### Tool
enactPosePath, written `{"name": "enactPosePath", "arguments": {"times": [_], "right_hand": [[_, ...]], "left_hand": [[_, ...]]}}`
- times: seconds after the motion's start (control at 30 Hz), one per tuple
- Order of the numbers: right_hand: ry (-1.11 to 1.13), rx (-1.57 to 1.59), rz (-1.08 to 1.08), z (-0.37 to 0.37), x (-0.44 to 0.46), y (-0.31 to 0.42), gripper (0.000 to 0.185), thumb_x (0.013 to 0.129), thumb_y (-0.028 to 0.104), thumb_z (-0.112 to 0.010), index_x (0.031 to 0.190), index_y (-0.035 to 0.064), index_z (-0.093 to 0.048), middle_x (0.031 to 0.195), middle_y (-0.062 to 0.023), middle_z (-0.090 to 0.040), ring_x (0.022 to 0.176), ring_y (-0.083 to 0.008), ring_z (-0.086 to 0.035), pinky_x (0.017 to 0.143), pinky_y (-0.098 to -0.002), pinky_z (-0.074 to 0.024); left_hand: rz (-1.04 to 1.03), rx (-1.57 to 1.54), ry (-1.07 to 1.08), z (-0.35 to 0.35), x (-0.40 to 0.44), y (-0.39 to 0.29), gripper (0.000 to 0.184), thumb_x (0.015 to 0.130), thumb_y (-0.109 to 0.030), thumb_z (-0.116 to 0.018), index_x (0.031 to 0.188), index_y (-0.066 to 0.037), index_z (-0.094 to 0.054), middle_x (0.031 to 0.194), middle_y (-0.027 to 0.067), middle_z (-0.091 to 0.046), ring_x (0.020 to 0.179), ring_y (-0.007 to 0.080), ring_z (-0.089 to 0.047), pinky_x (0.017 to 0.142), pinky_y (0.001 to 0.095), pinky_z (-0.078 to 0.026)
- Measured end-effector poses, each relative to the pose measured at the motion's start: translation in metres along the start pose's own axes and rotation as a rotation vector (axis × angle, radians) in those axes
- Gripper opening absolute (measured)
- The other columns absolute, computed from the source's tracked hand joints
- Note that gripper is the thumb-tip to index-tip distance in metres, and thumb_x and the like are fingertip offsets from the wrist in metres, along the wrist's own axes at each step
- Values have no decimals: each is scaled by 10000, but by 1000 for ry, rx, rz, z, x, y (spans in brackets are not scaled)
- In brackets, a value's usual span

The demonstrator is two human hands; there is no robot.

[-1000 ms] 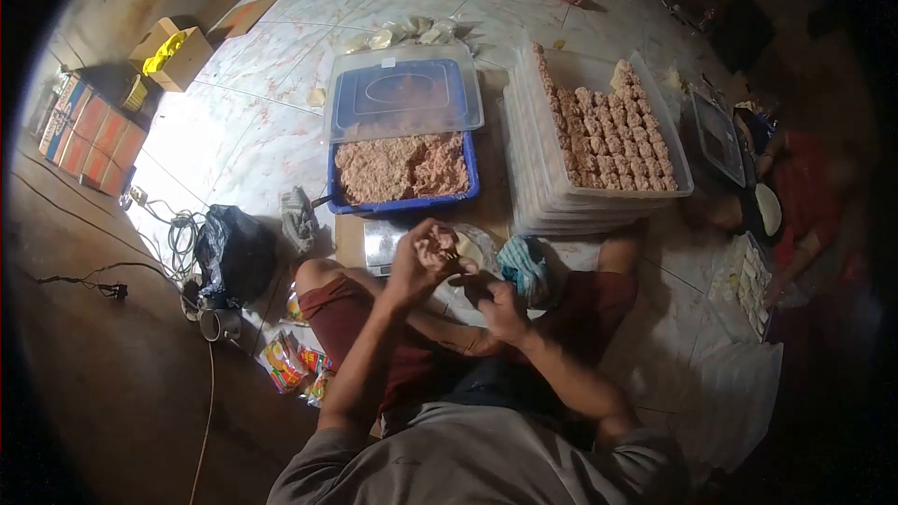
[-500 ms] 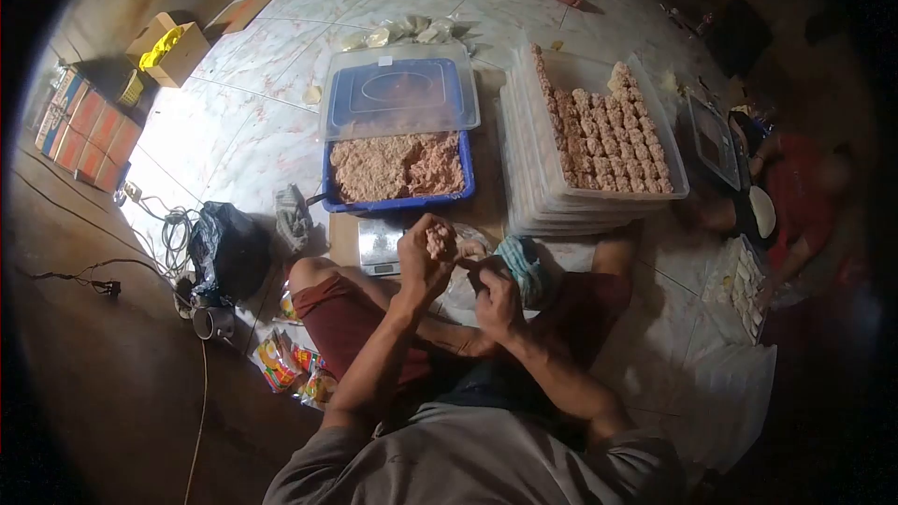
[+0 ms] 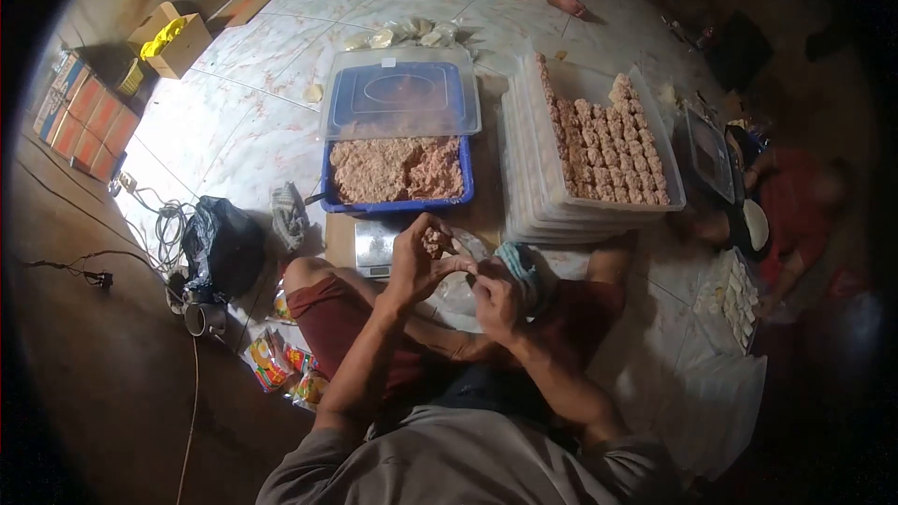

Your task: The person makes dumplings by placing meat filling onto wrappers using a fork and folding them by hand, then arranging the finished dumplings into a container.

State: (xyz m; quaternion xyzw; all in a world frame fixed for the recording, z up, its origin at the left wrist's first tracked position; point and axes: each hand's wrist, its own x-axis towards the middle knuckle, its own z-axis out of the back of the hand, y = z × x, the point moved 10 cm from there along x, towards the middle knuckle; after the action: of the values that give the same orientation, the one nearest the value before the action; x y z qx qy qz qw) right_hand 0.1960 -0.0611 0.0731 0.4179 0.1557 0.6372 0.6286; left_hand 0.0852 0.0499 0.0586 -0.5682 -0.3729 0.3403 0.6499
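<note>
My left hand [image 3: 412, 266] is raised in front of the scale, its fingers curled round a lump of pinkish minced filling [image 3: 433, 242]. Its thumb stretches right and meets the fingertips of my right hand [image 3: 499, 299]. That right hand is closed; whatever its fingers hold is hidden. Beneath the hands lies a clear plastic bag [image 3: 456, 304], with a teal striped cloth [image 3: 517, 264] beside it. Ahead stands a blue tub [image 3: 327, 173] of the same minced filling [image 3: 374, 168], its clear lid [image 3: 402, 126] covering the far half. A silver scale [image 3: 373, 246] sits left of my hands.
To the right, stacked clear trays [image 3: 524, 159] carry rows of shaped lumps [image 3: 613, 150] on top. A person in red [image 3: 800, 206] sits farther right beside wrapped pieces [image 3: 737, 304]. A black plastic bag [image 3: 222, 248], cables, a mug [image 3: 204, 320] and snack packets [image 3: 269, 361] lie left.
My left thumb has straightened away from the lump toward my right fingertips. The right hand stays close by, nearly in place. The whole view has shifted slightly.
</note>
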Motion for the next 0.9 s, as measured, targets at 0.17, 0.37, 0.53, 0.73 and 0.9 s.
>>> {"name": "enactPosePath", "arguments": {"times": [0.17, 0.37, 0.53, 0.73, 0.9], "right_hand": [[-26, 12, -59, 56, 29, 37, 166, 905, 28, -599, 1061, 27, -655, 951, -177, -654, 864, -389, -651, 741, -412, -520], [201, -140, 11, 61, 35, 40, 116, 920, 63, -590, 1004, 17, -656, 933, -175, -649, 850, -395, -649, 753, -455, -511], [41, 5, -55, 55, 39, 43, 112, 937, 81, -586, 993, 12, -655, 909, -173, -672, 851, -377, -655, 760, -436, -512], [-17, 7, -84, 61, 40, 49, 98, 928, 68, -594, 970, 6, -656, 889, -185, -677, 863, -386, -666, 743, -426, -513], [83, -68, -68, 58, 45, 58, 99, 932, 79, -582, 958, -1, -635, 919, -207, -662, 882, -416, -649, 769, -470, -505]], "left_hand": [[-64, 181, 38, 19, 1, 0, 497, 697, -229, -937, 1029, -11, -638, 758, 52, -621, 662, 153, -531, 626, 317, -489], [63, 411, -62, 33, 2, 10, 358, 772, -256, -836, 939, 5, -656, 788, 209, -667, 735, 353, -678, 639, 392, -508], [31, 570, -38, 24, 2, 2, 369, 758, -228, -851, 955, 2, -641, 826, 178, -666, 732, 275, -649, 690, 376, -521], [86, 89, 185, 23, -1, -4, 330, 708, -100, -864, 922, -24, -624, 784, 69, -655, 728, 166, -629, 677, 330, -512], [-134, 429, 149, 17, 6, -15, 299, 726, -138, -837, 932, -26, -652, 756, 147, -667, 684, 329, -647, 668, 368, -522]]}}
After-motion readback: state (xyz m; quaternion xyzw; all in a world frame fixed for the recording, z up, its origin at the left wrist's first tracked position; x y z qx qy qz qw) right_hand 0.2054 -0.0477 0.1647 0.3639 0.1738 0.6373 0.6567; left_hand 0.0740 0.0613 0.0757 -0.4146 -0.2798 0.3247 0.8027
